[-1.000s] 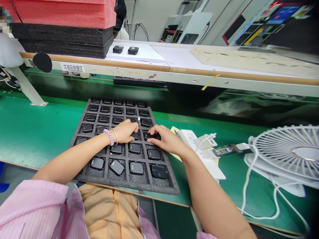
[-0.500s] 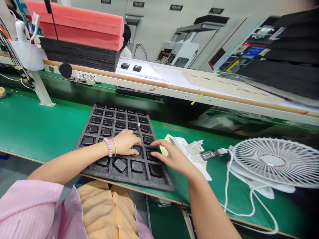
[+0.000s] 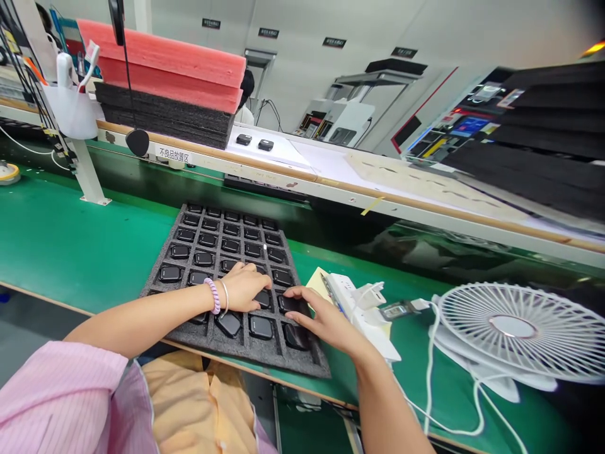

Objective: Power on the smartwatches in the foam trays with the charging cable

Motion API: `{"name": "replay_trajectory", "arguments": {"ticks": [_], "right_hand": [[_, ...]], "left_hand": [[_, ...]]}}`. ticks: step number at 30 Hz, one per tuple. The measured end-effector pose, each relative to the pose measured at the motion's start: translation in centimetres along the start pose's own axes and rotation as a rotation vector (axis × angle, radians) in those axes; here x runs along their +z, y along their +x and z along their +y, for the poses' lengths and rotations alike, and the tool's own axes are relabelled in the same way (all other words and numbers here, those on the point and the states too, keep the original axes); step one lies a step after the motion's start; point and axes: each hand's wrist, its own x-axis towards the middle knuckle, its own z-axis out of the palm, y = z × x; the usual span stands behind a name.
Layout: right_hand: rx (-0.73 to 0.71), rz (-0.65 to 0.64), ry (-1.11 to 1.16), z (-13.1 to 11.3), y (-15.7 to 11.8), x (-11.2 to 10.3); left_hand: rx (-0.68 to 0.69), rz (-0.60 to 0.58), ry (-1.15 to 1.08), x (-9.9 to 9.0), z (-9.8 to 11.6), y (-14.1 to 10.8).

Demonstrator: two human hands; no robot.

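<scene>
A grey foam tray (image 3: 309, 362) lies on the green bench, its square compartments holding several black smartwatch bodies. My left hand (image 3: 243, 287), with a purple coil band and a bangle at the wrist, reaches over the middle of the tray. Its thumb and curled fingers are around a smartwatch (image 3: 263, 300), partly covered by them. To the right, my right hand (image 3: 321, 315) has thumb and fingers on two sides of another smartwatch (image 3: 287, 304) in the right column. One tilted smartwatch (image 3: 229, 324) sits in the near row.
Right of the tray stand a white power strip (image 3: 347, 293) with plugs and a white fan (image 3: 515, 328) with loose cable. A shelf (image 3: 331, 183) runs behind, carrying red foam blocks (image 3: 165, 69), black foam sheets (image 3: 161, 110) and two small black devices. A lamp post (image 3: 89, 173) stands left.
My right hand has shifted slightly toward me, its thumb and fingers now around the right-column smartwatch. My left hand stays over nearly the same compartment. The camera view has tilted up a little.
</scene>
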Motion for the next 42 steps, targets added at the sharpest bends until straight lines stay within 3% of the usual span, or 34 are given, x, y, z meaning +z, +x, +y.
{"name": "replay_trajectory", "arguments": {"ticks": [22, 32, 42], "right_hand": [[-0.022, 0.103, 0.113, 0.3, -0.3, 1.1], [-0.007, 0.088, 0.106, 0.0, -0.3, 0.9], [-0.085, 0.109, 0.112, -0.7, -0.4, 0.7]], "left_hand": [[-0.022, -0.025, -0.106, 0.3, 0.0, 0.4], [-0.016, 0.013, -0.120, 0.6, -0.1, 0.3], [-0.006, 0.075, -0.197, 0.9, -0.4, 0.2]]}}
